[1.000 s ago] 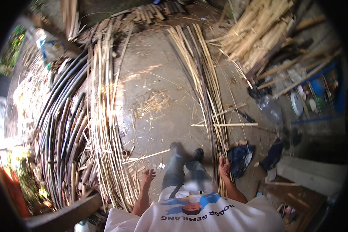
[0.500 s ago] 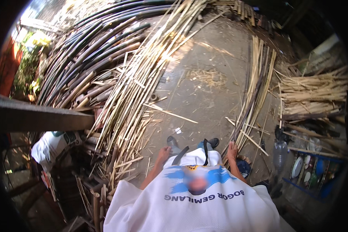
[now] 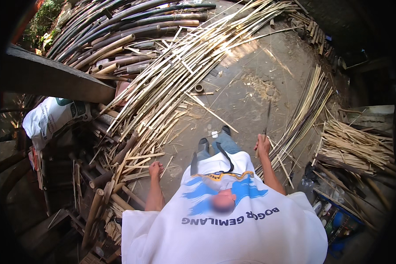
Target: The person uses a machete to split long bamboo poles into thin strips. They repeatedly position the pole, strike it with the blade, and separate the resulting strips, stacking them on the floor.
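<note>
My right hand is closed round the handle of a long, dark-bladed knife. Its narrow blade points forward, away from me, over the concrete floor. Just right of that hand lies a long bundle of split bamboo strips, pale and dark mixed. My left hand hangs out to the left with its fingers curled and nothing showing in them. Beside it is the near end of a big heap of pale bamboo strips. My feet stand between the two piles.
Whole bamboo poles are stacked at the far left, behind a thick beam. A white sack sits below the beam. Short split pieces are piled on the right, above a plastic bottle. Shavings litter the floor.
The view has swung round, so the piles sit differently in it. My left hand has moved outward to the left, away from my body. The knife in my right hand now shows clearly, pointing forward.
</note>
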`<state>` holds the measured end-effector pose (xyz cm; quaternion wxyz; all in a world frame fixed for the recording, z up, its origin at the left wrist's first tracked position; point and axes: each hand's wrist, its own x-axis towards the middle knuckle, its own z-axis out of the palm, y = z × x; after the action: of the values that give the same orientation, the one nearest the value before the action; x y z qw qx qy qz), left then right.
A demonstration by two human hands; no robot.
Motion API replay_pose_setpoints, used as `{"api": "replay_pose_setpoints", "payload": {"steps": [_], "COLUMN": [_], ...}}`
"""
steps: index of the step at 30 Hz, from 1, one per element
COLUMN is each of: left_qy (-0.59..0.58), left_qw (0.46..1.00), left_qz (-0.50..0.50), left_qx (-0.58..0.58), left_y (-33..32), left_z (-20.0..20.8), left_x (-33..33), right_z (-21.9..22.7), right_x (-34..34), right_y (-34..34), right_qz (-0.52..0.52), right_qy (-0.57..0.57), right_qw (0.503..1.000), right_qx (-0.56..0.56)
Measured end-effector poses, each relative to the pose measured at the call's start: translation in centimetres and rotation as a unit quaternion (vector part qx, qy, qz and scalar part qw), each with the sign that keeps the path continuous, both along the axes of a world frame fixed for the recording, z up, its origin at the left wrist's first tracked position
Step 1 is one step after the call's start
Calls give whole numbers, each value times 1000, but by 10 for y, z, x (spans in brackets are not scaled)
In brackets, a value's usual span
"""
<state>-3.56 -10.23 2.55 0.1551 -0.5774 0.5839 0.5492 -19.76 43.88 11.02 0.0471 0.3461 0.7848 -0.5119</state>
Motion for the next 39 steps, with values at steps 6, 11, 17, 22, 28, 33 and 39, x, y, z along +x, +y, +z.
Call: {"api": "replay_pose_setpoints", "payload": {"steps": [6, 11, 17, 22, 28, 33, 39], "left_qy": [-10, 25, 8, 67, 109, 153, 18], "left_qw": [995, 987, 987, 995, 990, 975, 988], "left_qz": [23, -103, -144, 46, -18, -146, -31], "left_qx": [96, 121, 64, 50, 87, 73, 148], "left_y": [42, 87, 37, -7, -2, -13, -53], "left_z": [-15, -6, 11, 34, 34, -57, -29], "left_x": [-11, -45, -131, -231, -306, -298, -373], "right_z": [-8, -23, -34, -23, -7, 4, -15], "right_x": [-74, -121, -184, -247, -304, -315, -318], "right_y": [-61, -110, -142, -141, -144, -161, -192], "right_qz": [-53, 42, 177, 239, 161, 72, 95], "right_qy": [36, -137, -297, -289, -274, -203, -208], "right_qw": [998, 976, 924, 923, 947, 975, 973], "right_qx": [-29, -164, -166, -82, -45, -52, 4]}}
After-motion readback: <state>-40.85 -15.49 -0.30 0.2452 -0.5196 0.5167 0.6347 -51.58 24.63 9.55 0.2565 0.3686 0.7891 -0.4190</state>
